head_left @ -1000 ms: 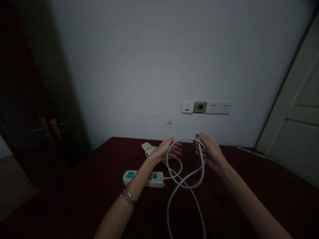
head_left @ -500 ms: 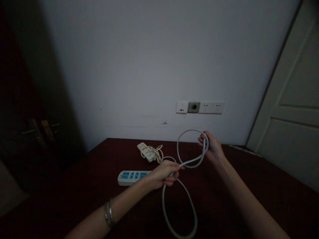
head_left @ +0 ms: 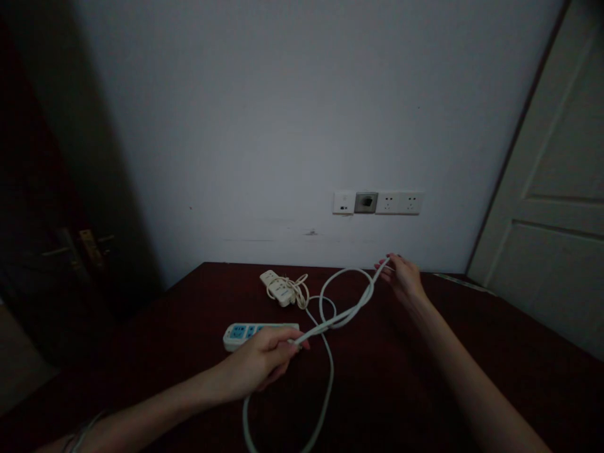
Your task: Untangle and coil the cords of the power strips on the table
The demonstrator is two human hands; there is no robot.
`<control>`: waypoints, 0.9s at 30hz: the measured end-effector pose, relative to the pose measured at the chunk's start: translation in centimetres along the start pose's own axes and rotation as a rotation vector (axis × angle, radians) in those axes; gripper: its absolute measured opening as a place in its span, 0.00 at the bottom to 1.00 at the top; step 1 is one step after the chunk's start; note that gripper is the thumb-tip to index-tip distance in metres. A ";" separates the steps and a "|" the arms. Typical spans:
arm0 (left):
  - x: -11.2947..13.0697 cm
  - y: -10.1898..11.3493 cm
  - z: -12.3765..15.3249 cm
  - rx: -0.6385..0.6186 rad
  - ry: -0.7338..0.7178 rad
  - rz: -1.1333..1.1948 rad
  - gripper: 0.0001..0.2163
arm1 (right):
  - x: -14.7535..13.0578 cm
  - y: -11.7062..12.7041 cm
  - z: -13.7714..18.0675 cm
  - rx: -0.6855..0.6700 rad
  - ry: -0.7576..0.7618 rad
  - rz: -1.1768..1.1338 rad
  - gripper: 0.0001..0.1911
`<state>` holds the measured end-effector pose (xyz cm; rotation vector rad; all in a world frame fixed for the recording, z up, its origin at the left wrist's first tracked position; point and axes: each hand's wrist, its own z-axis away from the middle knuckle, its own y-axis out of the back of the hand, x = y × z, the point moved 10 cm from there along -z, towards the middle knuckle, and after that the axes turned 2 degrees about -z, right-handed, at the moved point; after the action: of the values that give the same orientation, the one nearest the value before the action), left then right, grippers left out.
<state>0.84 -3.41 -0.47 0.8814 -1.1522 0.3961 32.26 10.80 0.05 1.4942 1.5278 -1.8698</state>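
Observation:
A white power cable [head_left: 346, 313] runs in loops over the dark red table [head_left: 425, 390]. My left hand [head_left: 264, 365] is closed on the cable near the front, just beside a white power strip with blue sockets [head_left: 245, 333]. My right hand [head_left: 401, 277] is further back, near the wall, with its fingers closed on the far end of a cable loop. The cable stretches between both hands and hangs down toward the front edge. A second white power strip [head_left: 278, 286] with a bundled cord lies behind.
A row of wall sockets [head_left: 377, 202] sits on the white wall above the table. A white door [head_left: 552, 239] stands at the right. A dark door with a brass handle [head_left: 89, 248] is at the left.
My left hand has pulled back toward me along the cable, from beside my right hand to the front. The loop held by my right hand has drawn flatter and longer.

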 end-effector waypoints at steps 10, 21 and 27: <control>-0.4 -0.7 4.9 0.010 0.026 -0.364 0.18 | 2.3 4.6 -2.9 0.104 -0.112 -0.132 0.08; 1.9 -1.9 6.9 -0.024 0.001 -0.466 0.16 | 0.4 9.8 -5.2 0.222 -0.102 -0.151 0.11; 3.2 -2.4 7.4 -0.047 -0.122 -0.523 0.16 | -0.8 11.9 -5.1 0.246 -0.125 -0.152 0.16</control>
<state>-0.87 -11.15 2.48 1.1351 -0.9901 -0.1133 44.13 10.23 -5.12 1.3592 1.4323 -2.2638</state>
